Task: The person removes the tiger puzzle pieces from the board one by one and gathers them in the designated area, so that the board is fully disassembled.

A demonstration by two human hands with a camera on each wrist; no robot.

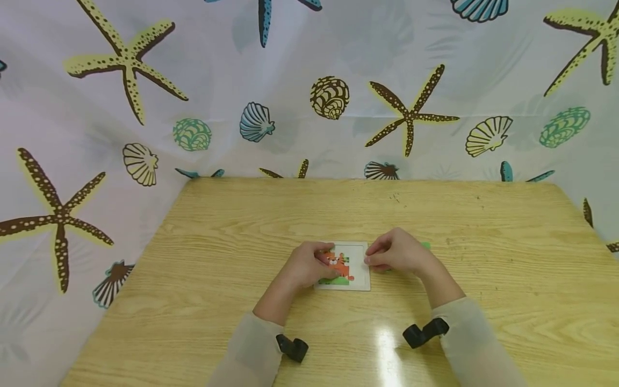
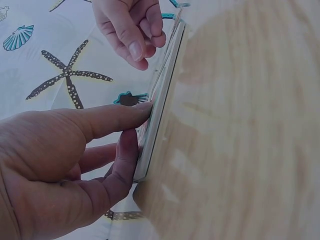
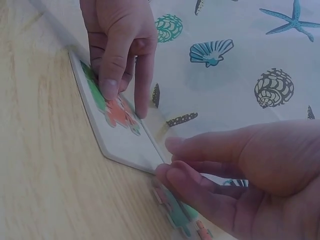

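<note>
A small white puzzle tray (image 1: 359, 269) lies on the table, its left part filled with joined jigsaw pieces (image 1: 343, 267) that show an orange tiger on green. Over that left part, my left hand (image 1: 306, 264) rests with thumb and fingers spread, the thumb pressing the pieces in the right wrist view. My right hand (image 1: 401, 252) hovers at the tray's right edge, fingers loosely bent and thumb tip right at the rim. Nothing shows between its fingertips. Loose green and orange jigsaw pieces (image 3: 176, 214) lie beside the tray, partly hidden under the right hand.
The wooden table (image 1: 232, 226) stretches out around the tray. Behind it and along the left hangs a white curtain (image 1: 290, 70) printed with starfish and shells. A black wrist camera (image 1: 292, 348) sits on the left sleeve, another wrist camera (image 1: 425, 332) on the right.
</note>
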